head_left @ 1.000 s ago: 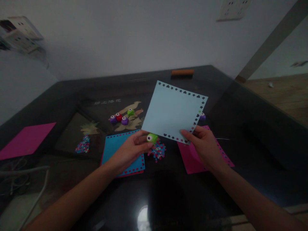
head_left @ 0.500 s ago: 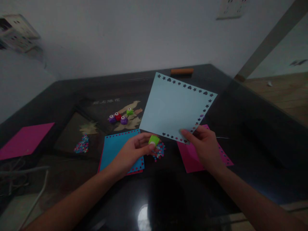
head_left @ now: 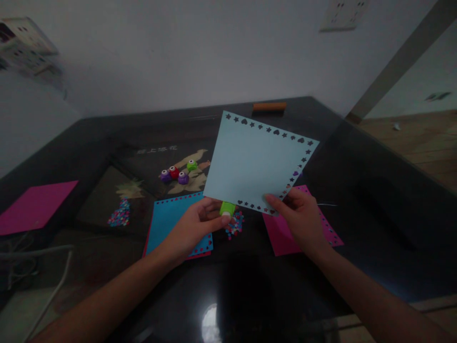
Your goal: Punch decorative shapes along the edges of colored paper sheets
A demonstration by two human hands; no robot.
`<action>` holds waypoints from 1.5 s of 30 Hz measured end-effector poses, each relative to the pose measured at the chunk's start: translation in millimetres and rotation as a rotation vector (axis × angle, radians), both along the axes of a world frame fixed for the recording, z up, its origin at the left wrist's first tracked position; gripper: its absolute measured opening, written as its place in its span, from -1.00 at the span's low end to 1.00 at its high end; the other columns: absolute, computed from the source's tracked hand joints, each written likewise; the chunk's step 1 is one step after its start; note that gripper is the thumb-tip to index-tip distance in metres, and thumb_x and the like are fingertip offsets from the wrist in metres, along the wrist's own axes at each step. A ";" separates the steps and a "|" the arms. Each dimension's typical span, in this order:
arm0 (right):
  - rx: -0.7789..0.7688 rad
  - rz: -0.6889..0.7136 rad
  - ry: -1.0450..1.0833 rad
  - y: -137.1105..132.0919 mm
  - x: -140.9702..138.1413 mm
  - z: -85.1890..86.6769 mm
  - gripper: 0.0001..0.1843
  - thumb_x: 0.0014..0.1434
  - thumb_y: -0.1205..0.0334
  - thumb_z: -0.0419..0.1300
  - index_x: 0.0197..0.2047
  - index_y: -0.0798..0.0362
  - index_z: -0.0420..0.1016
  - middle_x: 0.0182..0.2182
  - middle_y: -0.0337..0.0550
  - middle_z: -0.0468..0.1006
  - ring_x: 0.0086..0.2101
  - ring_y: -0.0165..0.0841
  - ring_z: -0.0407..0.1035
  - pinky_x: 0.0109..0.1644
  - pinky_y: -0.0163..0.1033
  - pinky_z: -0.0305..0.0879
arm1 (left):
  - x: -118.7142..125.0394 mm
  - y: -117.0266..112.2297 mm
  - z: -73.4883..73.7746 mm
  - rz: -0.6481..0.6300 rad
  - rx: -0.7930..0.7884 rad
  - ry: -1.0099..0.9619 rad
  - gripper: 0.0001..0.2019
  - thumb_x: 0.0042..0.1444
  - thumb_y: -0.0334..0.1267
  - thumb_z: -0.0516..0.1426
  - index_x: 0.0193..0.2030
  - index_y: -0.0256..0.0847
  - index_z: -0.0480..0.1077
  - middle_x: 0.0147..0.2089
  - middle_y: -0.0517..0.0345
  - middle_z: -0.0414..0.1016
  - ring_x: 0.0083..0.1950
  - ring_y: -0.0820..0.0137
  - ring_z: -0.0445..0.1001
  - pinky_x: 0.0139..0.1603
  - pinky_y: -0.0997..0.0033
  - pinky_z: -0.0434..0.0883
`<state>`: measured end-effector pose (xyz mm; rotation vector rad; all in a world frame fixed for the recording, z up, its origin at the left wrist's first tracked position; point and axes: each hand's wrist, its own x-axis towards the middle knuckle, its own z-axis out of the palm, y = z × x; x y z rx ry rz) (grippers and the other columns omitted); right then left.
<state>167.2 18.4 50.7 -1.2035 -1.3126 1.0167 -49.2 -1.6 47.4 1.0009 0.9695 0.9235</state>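
Between the thumb and fingers of my left hand [head_left: 194, 221] is a small green paper punch [head_left: 227, 209]. It sits at the lower edge of a light blue paper sheet [head_left: 255, 164], near its left corner; whether the edge is inside the punch I cannot tell. My right hand [head_left: 302, 214] pinches that sheet at its lower right, thumb on top. Star and heart holes run along the sheet's top, right and part of its lower edge. Under the left hand lies a blue sheet [head_left: 169, 221] with punched edges, and under the right hand a pink sheet [head_left: 280, 233].
Punched-out confetti [head_left: 234, 226] lies below the green punch, with another confetti pile [head_left: 120, 213] to the left. Several coloured punches [head_left: 173, 172] stand further back. A magenta sheet [head_left: 37, 205], a white cable [head_left: 66, 271] and an orange-brown stick [head_left: 269, 107] are around the dark table.
The light blue sheet has moved slightly left and down in my right hand, bringing its lower left edge to the green punch. My left hand has barely moved.
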 end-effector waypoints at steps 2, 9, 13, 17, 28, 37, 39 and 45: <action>0.010 0.004 -0.001 -0.4 -0.6 -0.8 -0.87 -0.01 0.20 0.28 -0.35 0.02 0.58 -0.44 -0.21 0.63 -0.47 -0.37 0.46 -0.41 -0.24 0.40 | -0.6 -0.3 -0.2 -0.001 0.003 -0.002 -0.65 -0.02 -0.29 0.31 -0.06 -0.17 0.44 0.04 0.04 0.52 0.05 0.24 0.48 0.03 0.26 0.36; 0.023 0.001 -0.031 -2.8 -1.4 0.5 -0.91 -0.02 0.21 0.29 -0.39 0.02 0.57 -0.48 -0.22 0.62 -0.49 -0.37 0.46 -0.43 -0.25 0.40 | 0.3 -2.3 3.1 0.031 -0.027 -0.003 -0.64 -0.05 -0.26 0.34 -0.08 -0.20 0.45 0.03 0.02 0.53 0.05 0.22 0.47 0.02 0.28 0.35; 0.056 0.018 -0.036 -3.8 -1.0 -1.3 -0.87 0.00 0.19 0.29 -0.34 0.02 0.59 -0.39 -0.19 0.65 -0.43 -0.34 0.49 -0.35 -0.21 0.44 | 1.4 -2.5 3.3 0.080 -0.051 -0.019 -0.64 -0.10 -0.25 0.36 -0.13 -0.21 0.47 -0.01 0.04 0.54 -0.05 0.30 0.49 -0.06 0.35 0.36; 0.109 0.037 -0.047 -5.0 -0.4 -5.5 -0.86 0.01 0.21 0.29 -0.30 0.01 0.59 -0.34 -0.19 0.66 -0.37 -0.32 0.52 -0.27 -0.18 0.47 | 2.1 -2.7 3.5 0.091 -0.073 -0.024 -0.67 -0.11 -0.20 0.37 -0.20 -0.24 0.49 -0.16 0.07 0.58 -0.21 0.38 0.50 -0.19 0.42 0.36; 0.035 0.074 -0.052 -7.8 -4.3 -4.6 -0.80 -0.03 0.13 0.33 -0.30 0.01 0.56 -0.28 -0.09 0.65 -0.28 -0.15 0.54 -0.17 -0.01 0.49 | 6.6 -2.9 5.9 0.084 -0.085 -0.138 -0.72 -0.09 -0.21 0.35 -0.23 -0.22 0.47 -0.26 0.18 0.51 -0.29 0.47 0.44 -0.30 0.51 0.31; 0.107 0.053 -0.143 -7.8 -6.9 -4.8 -0.58 -0.01 0.13 0.30 -0.02 -0.06 0.49 -0.19 -0.06 0.62 -0.02 -0.07 0.42 0.11 0.16 0.30 | 7.5 -3.0 4.3 0.113 -0.111 -0.089 -0.71 -0.13 -0.20 0.37 -0.29 -0.26 0.47 -0.32 0.19 0.46 -0.31 0.48 0.37 -0.31 0.49 0.27; 0.125 0.078 -0.170 -7.9 -7.1 -4.9 -0.57 0.01 0.14 0.28 0.00 -0.08 0.47 -0.17 -0.07 0.61 -0.01 -0.07 0.41 0.10 0.14 0.31 | 8.5 -2.4 4.9 0.113 -0.099 -0.094 -0.70 -0.13 -0.21 0.36 -0.27 -0.26 0.47 -0.32 0.19 0.45 -0.33 0.49 0.35 -0.34 0.50 0.26; 0.155 0.113 -0.206 -7.4 -6.8 -5.1 -0.57 0.05 0.18 0.23 0.03 -0.07 0.45 -0.12 -0.08 0.58 0.05 -0.07 0.36 0.09 0.14 0.32 | 8.6 -0.3 3.8 0.117 -0.073 -0.089 -0.76 -0.09 -0.23 0.34 -0.31 -0.28 0.45 -0.39 0.20 0.39 -0.39 0.50 0.29 -0.40 0.50 0.21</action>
